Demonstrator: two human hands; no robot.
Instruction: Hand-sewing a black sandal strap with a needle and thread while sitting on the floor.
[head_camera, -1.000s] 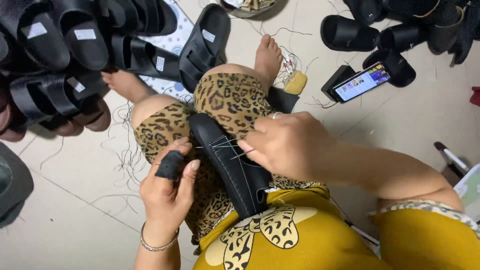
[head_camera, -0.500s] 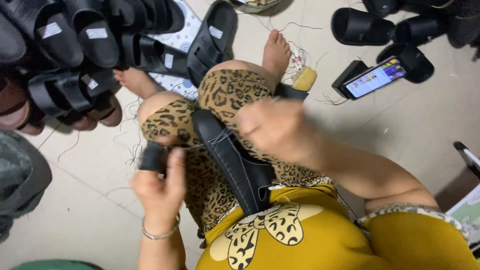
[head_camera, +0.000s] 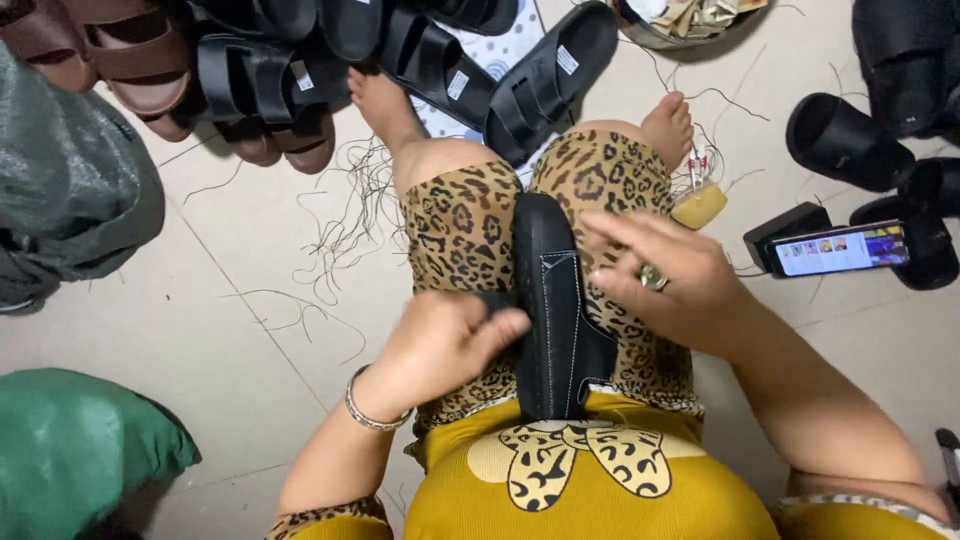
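A black sandal (head_camera: 556, 310) with white stitching lies lengthwise on my lap, between my leopard-print knees. My left hand (head_camera: 440, 345) grips its left edge, fingers curled around a strap piece. My right hand (head_camera: 660, 280), wearing a ring, hovers just right of the sandal with fingers spread; whether it pinches a thread or needle is too small to tell.
Rows of black and brown sandals (head_camera: 300, 70) lie on the floor ahead. A phone (head_camera: 838, 250) with a lit screen leans at right beside more black sandals (head_camera: 850, 140). Loose threads (head_camera: 340, 220), a yellow block (head_camera: 698, 205), a grey bag (head_camera: 70, 190) and a green bag (head_camera: 70, 450) surround me.
The sandal has turned from slanting to straight along my lap. My left hand moved in against its left edge; my right hand opened and shifted right of it.
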